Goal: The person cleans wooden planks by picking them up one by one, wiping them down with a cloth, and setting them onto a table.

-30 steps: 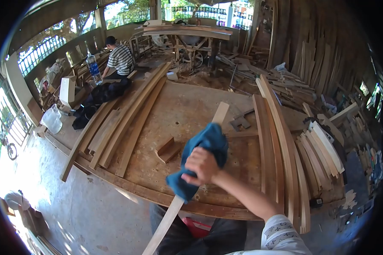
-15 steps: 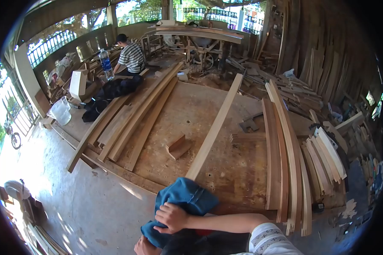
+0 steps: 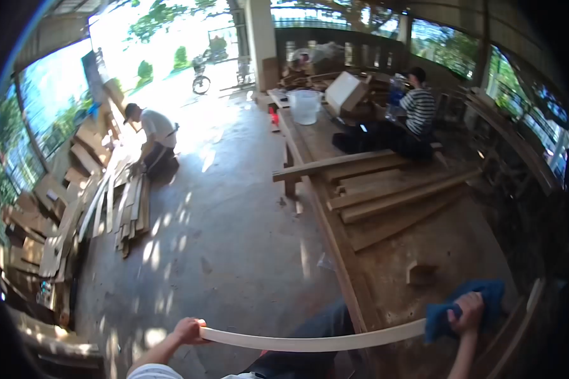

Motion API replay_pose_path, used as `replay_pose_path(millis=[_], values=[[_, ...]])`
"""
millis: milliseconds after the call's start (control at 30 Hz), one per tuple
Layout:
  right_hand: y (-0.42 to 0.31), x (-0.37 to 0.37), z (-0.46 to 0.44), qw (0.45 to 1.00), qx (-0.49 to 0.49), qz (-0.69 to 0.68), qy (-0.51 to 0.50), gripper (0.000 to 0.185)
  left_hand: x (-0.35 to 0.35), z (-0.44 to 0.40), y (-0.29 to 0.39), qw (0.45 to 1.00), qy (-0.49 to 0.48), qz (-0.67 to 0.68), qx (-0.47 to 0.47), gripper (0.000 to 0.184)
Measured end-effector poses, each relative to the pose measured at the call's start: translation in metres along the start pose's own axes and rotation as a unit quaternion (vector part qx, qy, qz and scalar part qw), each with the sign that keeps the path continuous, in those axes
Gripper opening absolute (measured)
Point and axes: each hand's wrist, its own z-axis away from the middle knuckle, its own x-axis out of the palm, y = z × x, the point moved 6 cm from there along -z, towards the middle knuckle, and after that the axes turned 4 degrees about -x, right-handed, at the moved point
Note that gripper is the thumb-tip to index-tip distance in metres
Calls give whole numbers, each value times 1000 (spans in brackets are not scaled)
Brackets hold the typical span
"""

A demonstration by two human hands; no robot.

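A long pale wooden strip spans in front of me, its curve perhaps from the lens. My left hand is closed round its left end. Toward the right, my right hand is closed on a blue cloth, which covers the strip there and hides where it ends. This right part lies over the worktable, while the left part reaches out past the table's edge. Just beyond the cloth, a small wooden angled piece rests on the tabletop.
Several boards lie across the table, one jutting over its edge. A translucent bucket stands at the far corner. A person in a striped shirt sits beyond. Left, another person crouches by stacked wood strips.
My view has swung left toward the open floor. My left hand, earlier low beside the cloth, now holds a strip's end. My right hand and the cloth now appear farther right.
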Motion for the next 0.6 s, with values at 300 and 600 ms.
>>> replay_pose_path(millis=[300,600], values=[[-1,-13,19,995,84,36,40,47,-1,-1,-44,996,69,-47,-7,45],[-29,-17,26,987,148,47,-33,41,-40,-58,46,992,102,-70,13,42]])
